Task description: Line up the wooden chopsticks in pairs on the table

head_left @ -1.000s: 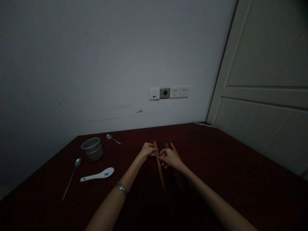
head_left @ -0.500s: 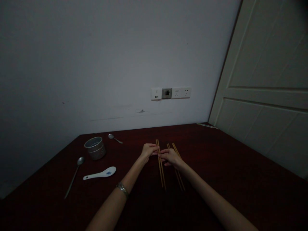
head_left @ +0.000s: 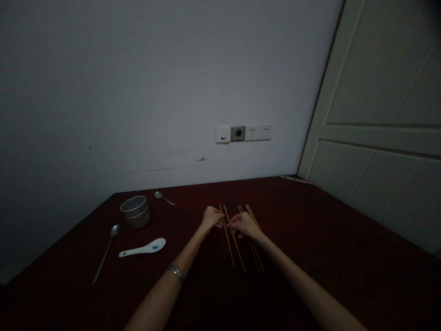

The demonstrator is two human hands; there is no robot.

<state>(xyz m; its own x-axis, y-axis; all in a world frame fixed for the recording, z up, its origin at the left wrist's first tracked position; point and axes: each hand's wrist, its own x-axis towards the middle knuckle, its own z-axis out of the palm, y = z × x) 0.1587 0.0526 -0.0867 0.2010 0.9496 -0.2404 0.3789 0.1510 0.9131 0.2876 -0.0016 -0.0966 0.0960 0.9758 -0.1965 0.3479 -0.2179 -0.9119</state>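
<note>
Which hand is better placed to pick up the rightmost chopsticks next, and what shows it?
Probably the right hand: it partly covers those rightmost chopsticks in view, while the left hand is farther away, at the leftmost chopstick.

Plain pale-grey wall [head_left: 165, 92]: dim, cool light, falling to dark grey at the left edge.
Smooth dark red-brown surface [head_left: 317, 230]: faint reddish sheen toward the wall, nearly black along the bottom.
Slim tan wooden chopsticks [head_left: 238, 248]: near ends sinking into shadow, fine detail soft.
Pale panelled door [head_left: 382, 82]: shaded, lines slanting as through a wide lens, upper-right corner blackened.
</note>
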